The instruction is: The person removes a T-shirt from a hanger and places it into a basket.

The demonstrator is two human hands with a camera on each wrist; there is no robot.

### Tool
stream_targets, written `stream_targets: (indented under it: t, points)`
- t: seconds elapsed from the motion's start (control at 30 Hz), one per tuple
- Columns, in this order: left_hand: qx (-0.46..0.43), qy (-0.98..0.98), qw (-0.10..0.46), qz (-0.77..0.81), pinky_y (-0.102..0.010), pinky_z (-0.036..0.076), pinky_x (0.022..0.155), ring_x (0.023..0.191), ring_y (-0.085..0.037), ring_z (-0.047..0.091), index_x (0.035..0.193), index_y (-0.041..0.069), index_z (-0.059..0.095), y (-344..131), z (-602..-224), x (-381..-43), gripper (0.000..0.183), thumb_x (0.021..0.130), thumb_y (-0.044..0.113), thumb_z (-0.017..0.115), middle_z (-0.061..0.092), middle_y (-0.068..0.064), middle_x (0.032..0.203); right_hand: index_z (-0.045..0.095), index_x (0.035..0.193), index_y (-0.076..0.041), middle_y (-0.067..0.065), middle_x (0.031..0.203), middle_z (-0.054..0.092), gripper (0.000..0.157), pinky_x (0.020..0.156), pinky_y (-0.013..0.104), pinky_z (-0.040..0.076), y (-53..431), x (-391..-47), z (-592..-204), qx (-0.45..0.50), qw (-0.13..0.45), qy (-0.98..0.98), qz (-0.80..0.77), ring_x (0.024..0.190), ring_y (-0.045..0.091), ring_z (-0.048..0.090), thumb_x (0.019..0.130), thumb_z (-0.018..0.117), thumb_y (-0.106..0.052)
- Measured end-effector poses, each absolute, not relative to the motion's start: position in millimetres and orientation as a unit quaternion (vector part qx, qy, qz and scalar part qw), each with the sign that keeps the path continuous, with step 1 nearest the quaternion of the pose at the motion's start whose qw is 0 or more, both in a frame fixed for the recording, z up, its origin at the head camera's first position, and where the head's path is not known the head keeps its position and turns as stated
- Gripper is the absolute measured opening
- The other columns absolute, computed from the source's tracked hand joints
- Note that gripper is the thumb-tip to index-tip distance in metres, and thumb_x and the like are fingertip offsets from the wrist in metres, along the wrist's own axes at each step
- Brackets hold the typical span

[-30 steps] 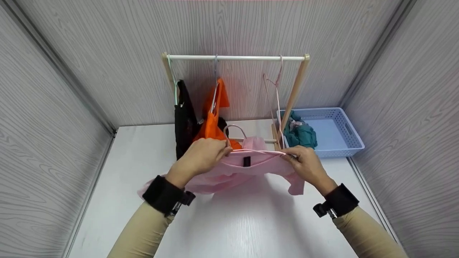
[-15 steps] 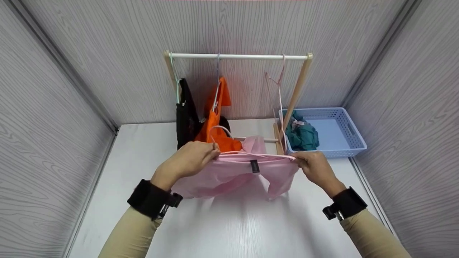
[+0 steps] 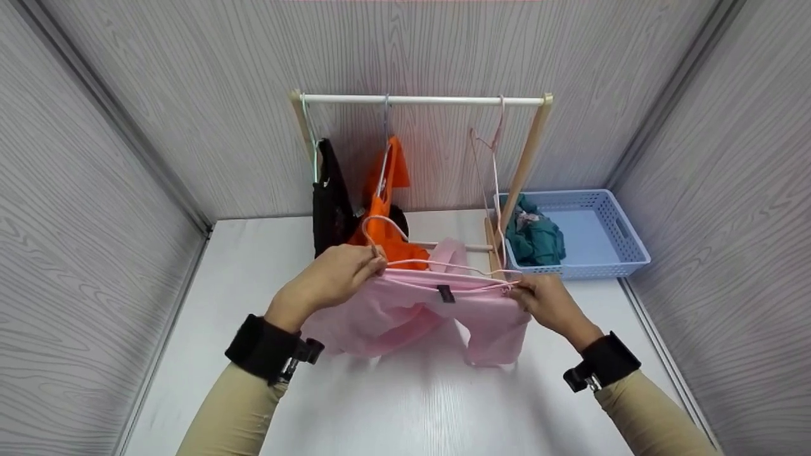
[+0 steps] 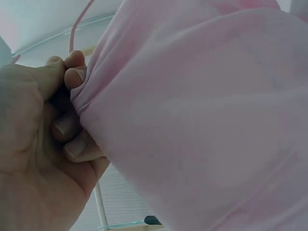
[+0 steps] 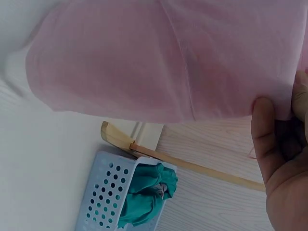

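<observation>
A pink shirt (image 3: 412, 316) with a black label (image 3: 445, 293) at its neckline hangs between both hands in the head view. The left hand (image 3: 339, 275) pinches the shirt's edge together with a pink hanger (image 3: 437, 263), whose hook rises beside the fingers. Along the top of the neckline runs the hanger's thin bar. At the other end, the right hand (image 3: 548, 304) pinches the neckline edge near the bar's end. In the left wrist view, curled fingers grip bunched pink cloth (image 4: 192, 110). The right wrist view shows a thumb and fingers at the cloth's edge (image 5: 192, 72).
Behind the hands stands a small rack with a white rail (image 3: 437, 100). It bears a black garment (image 3: 329, 215), an orange garment (image 3: 380, 215) and a bare pink hanger (image 3: 494, 171). To the right sits a blue basket (image 3: 624, 250) holding teal cloth (image 3: 538, 237).
The hands have moved apart, spreading the neckline, and the left hand has shifted left with the hanger. Latest, the hanger's bar has lifted clear of the shirt's back edge while the right hand dipped slightly.
</observation>
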State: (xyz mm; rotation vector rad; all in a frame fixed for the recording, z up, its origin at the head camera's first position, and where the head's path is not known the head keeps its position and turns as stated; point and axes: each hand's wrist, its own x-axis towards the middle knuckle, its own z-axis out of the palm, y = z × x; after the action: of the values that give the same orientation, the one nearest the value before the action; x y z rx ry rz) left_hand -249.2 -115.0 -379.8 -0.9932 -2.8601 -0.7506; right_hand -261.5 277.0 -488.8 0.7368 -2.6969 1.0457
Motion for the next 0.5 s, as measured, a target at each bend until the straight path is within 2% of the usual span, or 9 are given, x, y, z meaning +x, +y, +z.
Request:
stream_targets:
  t: [0.1, 0.23, 0.37, 0.5]
  points:
    - [-0.305, -0.918, -0.007, -0.254, -0.040, 0.052, 0.079, 0.080, -0.020, 0.061, 0.092, 0.010, 0.065, -115.1, -380.9, -250.3, 0.028, 0.103, 0.028, 0.048, 0.066, -0.004, 0.083, 0.076, 0.093, -0.009, 0.001, 0.071, 0.068, 0.009, 0.050, 0.022, 0.046, 268.4, -257.4, -489.1, 0.219, 0.055, -0.893, 0.388, 0.055, 0.002, 0.053, 0.091, 0.068, -0.012]
    - [-0.284, -0.920, -0.024, -0.269, -0.035, 0.049, 0.075, 0.076, -0.016, 0.057, 0.090, 0.011, 0.066, -111.5, -381.4, -251.2, 0.028, 0.103, 0.029, 0.048, 0.063, -0.001, 0.078, 0.076, 0.094, -0.013, 0.001, 0.085, 0.071, 0.009, 0.052, 0.023, 0.048, 252.1, -254.2, -489.5, 0.205, 0.038, -0.885, 0.415, 0.059, 0.005, 0.054, 0.092, 0.067, -0.015]
    - [-0.270, -0.922, -0.032, -0.276, -0.033, 0.046, 0.072, 0.073, -0.016, 0.055, 0.085, 0.012, 0.066, -101.6, -379.3, -252.5, 0.032, 0.102, 0.032, 0.048, 0.060, 0.000, 0.073, 0.066, 0.090, -0.009, 0.004, 0.080, 0.062, 0.008, 0.054, 0.024, 0.052, 233.3, -251.4, -491.3, 0.220, 0.016, -0.874, 0.434, 0.062, 0.009, 0.055, 0.095, 0.062, -0.013]
    - [-0.269, -0.922, -0.033, -0.276, -0.034, 0.049, 0.074, 0.073, -0.015, 0.059, 0.085, 0.013, 0.070, -90.4, -374.3, -253.8, 0.033, 0.102, 0.032, 0.048, 0.066, 0.001, 0.074, 0.062, 0.099, -0.005, 0.008, 0.079, 0.058, 0.007, 0.060, 0.027, 0.056, 214.4, -248.4, -490.9, 0.230, -0.017, -0.854, 0.466, 0.066, 0.015, 0.060, 0.098, 0.057, -0.009]
